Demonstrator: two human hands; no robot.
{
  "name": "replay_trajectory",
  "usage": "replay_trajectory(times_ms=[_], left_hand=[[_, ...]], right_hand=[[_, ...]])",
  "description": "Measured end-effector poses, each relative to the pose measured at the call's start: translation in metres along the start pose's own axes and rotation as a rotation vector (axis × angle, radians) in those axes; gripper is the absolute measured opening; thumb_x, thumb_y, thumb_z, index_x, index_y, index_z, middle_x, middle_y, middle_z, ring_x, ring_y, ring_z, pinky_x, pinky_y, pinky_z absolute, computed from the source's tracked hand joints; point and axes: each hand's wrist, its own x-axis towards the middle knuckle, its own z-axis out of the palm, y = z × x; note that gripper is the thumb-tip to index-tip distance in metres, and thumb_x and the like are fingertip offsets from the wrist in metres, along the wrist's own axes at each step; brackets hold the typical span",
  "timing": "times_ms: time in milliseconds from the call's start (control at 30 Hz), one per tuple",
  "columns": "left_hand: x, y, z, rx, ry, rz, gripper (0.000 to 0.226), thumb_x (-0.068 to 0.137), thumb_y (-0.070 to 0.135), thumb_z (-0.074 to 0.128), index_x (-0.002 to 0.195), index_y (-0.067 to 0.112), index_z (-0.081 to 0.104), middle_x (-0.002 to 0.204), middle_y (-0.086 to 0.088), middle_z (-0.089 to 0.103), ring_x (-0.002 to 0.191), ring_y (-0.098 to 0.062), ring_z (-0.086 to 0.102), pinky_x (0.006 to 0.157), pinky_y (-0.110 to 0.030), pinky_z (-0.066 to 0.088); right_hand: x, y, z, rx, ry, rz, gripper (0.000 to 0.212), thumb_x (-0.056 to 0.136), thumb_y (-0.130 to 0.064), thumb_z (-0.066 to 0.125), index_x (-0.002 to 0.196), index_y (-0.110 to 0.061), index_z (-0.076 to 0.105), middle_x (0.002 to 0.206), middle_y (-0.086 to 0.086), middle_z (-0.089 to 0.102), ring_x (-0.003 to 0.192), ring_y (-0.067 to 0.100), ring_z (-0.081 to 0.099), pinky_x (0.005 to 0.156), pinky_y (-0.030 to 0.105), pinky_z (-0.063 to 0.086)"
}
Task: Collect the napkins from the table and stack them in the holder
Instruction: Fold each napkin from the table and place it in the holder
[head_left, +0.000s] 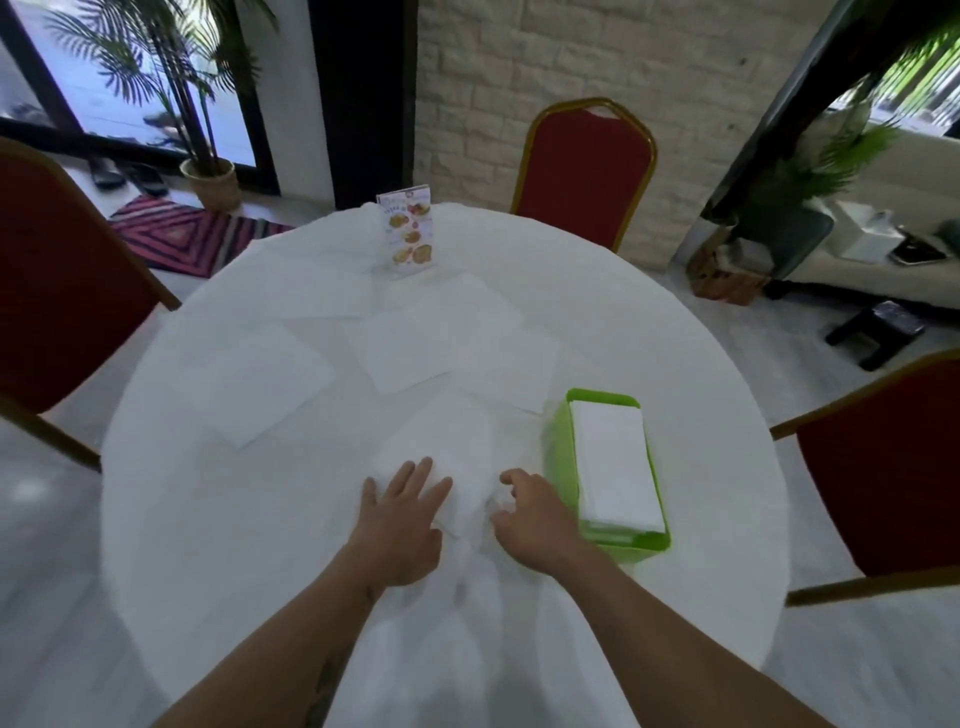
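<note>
Two bare hands press a white paper napkin (441, 441) on the round white-clothed table (208, 493).
Left hand (402, 519) flat, released; right hand (530, 514) curled, pinching the napkin's edge beside the green plastic holder (558, 457).

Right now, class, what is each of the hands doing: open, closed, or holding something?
Left hand: open, fingers spread flat on the nearest napkin.
Right hand: fingers curled, pinching up that napkin's edge beside the green holder.

head view: one wide-angle camera, worn high | tilts forward and down over the round white-clothed table (218, 519) | near edge close at frame bottom | red padded chair (587, 171) far, top centre
</note>
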Motion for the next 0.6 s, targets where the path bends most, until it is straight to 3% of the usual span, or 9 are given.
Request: replay_trajectory(times_ms=[167,300,367,500,600], left_hand=[[-0.031,-0.024,0.005,-0.007,0.030,0.090,0.067,0.089,0.038,0.039,0.150,0.037,0.010,0.162,0.005,-0.007,0.148,-0.017,-0.009,0.119,-0.051,-0.001],[-0.054,-0.039,0.006,0.003,0.015,0.187,0.071,0.085,0.038,0.042,0.150,0.038,0.012,0.162,0.008,-0.006,0.147,-0.013,-0.009,0.118,-0.043,-0.006],[-0.063,-0.043,0.008,0.020,-0.003,0.229,0.073,0.084,0.038,0.042,0.150,0.039,0.011,0.162,0.009,-0.006,0.147,-0.012,-0.010,0.118,-0.041,-0.007],[-0.074,-0.045,0.012,0.028,-0.003,0.261,0.072,0.085,0.038,0.041,0.150,0.038,0.012,0.162,0.007,-0.006,0.147,-0.013,-0.010,0.119,-0.042,-0.004],[-0.077,-0.047,0.015,-0.020,0.026,0.255,0.070,0.085,0.036,0.041,0.150,0.037,0.015,0.162,0.008,-0.004,0.148,-0.012,-0.008,0.119,-0.038,-0.004]], right_hand=[[-0.004,0.004,0.026,-0.012,0.092,0.116,0.060,0.084,-0.023,0.049,0.143,-0.017,0.038,0.143,0.011,0.038,0.131,0.032,0.039,0.109,0.040,0.035],[-0.004,0.004,0.040,0.037,0.198,0.168,0.062,0.081,-0.019,0.053,0.142,-0.014,0.039,0.137,0.013,0.043,0.125,0.034,0.043,0.105,0.039,0.035],[-0.004,0.003,0.045,0.198,0.219,0.209,0.063,0.081,-0.018,0.060,0.140,-0.012,0.041,0.132,0.011,0.049,0.120,0.031,0.050,0.101,0.036,0.041],[-0.005,-0.005,0.052,0.701,0.125,0.340,0.045,0.078,-0.007,0.064,0.122,-0.007,0.057,0.109,0.009,0.065,0.094,0.027,0.065,0.071,0.033,0.051],[-0.011,-0.014,0.057,0.772,0.140,0.315,0.032,0.075,-0.004,0.062,0.106,-0.010,0.067,0.100,0.010,0.071,0.090,0.028,0.068,0.072,0.036,0.057]])
